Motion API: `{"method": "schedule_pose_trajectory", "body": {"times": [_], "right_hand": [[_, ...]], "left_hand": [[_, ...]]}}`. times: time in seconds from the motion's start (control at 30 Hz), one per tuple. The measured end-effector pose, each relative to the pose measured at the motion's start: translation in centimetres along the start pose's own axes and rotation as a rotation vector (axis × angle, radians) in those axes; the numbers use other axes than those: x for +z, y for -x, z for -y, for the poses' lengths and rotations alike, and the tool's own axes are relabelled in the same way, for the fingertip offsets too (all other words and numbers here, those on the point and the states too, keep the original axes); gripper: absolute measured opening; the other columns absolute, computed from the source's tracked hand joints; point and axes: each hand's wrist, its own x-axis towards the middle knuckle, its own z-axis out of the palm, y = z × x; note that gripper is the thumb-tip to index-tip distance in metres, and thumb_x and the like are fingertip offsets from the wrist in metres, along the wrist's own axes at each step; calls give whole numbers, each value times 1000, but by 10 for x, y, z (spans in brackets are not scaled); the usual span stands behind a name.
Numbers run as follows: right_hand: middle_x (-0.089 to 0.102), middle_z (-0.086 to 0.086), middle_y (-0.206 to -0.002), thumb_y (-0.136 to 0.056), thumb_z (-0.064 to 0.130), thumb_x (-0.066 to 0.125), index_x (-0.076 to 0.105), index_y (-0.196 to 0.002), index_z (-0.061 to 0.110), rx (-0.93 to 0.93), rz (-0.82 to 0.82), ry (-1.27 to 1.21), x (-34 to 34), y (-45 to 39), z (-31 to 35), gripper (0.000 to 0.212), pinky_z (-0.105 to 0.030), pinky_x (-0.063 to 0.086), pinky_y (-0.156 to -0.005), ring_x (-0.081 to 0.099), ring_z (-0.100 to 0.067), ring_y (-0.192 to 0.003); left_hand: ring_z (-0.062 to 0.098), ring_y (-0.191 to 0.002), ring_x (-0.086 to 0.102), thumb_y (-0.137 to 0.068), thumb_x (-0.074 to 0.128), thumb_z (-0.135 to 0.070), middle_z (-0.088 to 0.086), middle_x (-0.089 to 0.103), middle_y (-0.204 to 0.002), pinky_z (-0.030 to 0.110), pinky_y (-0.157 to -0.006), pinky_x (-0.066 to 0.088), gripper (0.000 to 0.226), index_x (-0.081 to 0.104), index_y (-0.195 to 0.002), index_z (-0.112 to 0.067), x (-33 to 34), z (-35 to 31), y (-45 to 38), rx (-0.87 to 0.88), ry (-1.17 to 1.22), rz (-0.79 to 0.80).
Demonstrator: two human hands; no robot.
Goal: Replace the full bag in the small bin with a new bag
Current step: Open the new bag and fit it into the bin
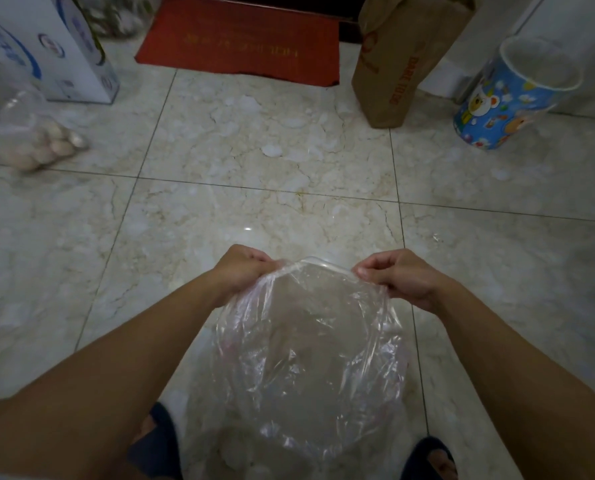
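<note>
Above bare floor [254,161], left hand [244,271] and right hand [396,277] spread clear bag [310,348] rim.

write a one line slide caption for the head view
Both hands, left hand and right hand, stretch open a clear plastic bag above the marble floor; small bin stands far right.

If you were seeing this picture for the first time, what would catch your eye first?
First, the clear bag at the bottom centre, stretched open between the left hand and the right hand, each with a grip on its rim. Next, the bright blue cartoon bin standing at the far right, beside a brown paper bag. A red mat lies at the top centre of the tiled floor.
</note>
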Motion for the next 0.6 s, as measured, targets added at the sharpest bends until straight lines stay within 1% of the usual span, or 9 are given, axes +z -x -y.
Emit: {"method": "schedule_pose_trajectory", "body": {"times": [0.07, 0.1, 0.17, 0.2, 0.23, 0.27, 0.4, 0.5, 0.6], "right_hand": [[64, 6, -63, -88, 16, 70, 78, -88, 12, -48, -36, 53, 4, 1, 2, 9, -24, 42, -59, 50, -9, -60], [64, 7, -60, -89, 17, 69, 77, -89, 10, -66, -50, 77, 6, 2, 4, 11, -22, 42, -57, 50, -7, -57], [64, 8, -60, -89, 19, 68, 75, -88, 7, -88, -67, 90, 10, 2, 5, 14, -20, 43, -54, 52, -5, -54], [64, 7, -61, -87, 22, 70, 74, -88, 7, -91, -60, 72, 10, 3, 5, 15, -20, 44, -54, 52, -5, -53], [64, 7, -63, -85, 24, 72, 74, -88, 8, -86, -38, 43, 10, 4, 4, 16, -20, 44, -54, 53, -5, -53], [64, 5, -65, -81, 23, 75, 74, -88, 8, -74, -6, 13, 8, 4, 3, 17, -20, 45, -54, 54, -4, -54], [64, -10, -85, -75, 1, 77, 72, -96, 4, -12, 85, -77, -2, 3, -6, 22, -25, 53, -64, 63, -18, -75], [62, -11, -85, -77, -7, 73, 71, -93, 4, -24, 63, -123, -4, 3, -10, 20, -25, 52, -63, 62, -16, -73], [65, -7, -79, -81, 1, 73, 73, -91, 4, -95, 7, -67, -3, 4, -12, 11, -24, 50, -60, 58, -13, -66]], "left_hand": [[21, -65, 71, -82, 77, -29, 11, 75, -70, 29, -70, 58, 27, 78, -78, -3, 2, 2, 0, 40, -44, -1], [15, -61, 70, -82, 76, -30, 6, 74, -66, 27, -69, 57, 27, 78, -77, -4, 3, 2, -1, 72, -86, -24], [1, -48, 61, -83, 77, -26, -5, 68, -55, 16, -56, 50, 18, 79, -77, -9, 4, -3, 1, 154, -169, -64], [-1, -41, 55, -82, 77, -20, -8, 65, -50, 13, -49, 44, 10, 79, -79, -11, 4, -8, 1, 186, -170, -62], [0, -39, 51, -82, 77, -14, -9, 62, -48, 13, -46, 41, 3, 79, -82, -12, 4, -13, 1, 214, -151, -52], [3, -40, 51, -81, 76, -8, -7, 61, -47, 14, -45, 41, 4, 78, -84, -11, 3, -16, 1, 231, -129, -46], [8, -44, 52, -80, 74, -1, 0, 63, -51, 18, -48, 43, 8, 77, -80, -9, 3, -22, -1, 223, -132, -31], [9, -45, 53, -78, 76, -5, 1, 64, -52, 22, -54, 45, 7, 77, -77, -12, 7, -18, -4, 250, -160, -74], [2, -40, 48, -79, 78, -13, -3, 61, -50, 18, -52, 41, 5, 77, -75, -16, 9, -15, -7, 327, -262, -109]]}}
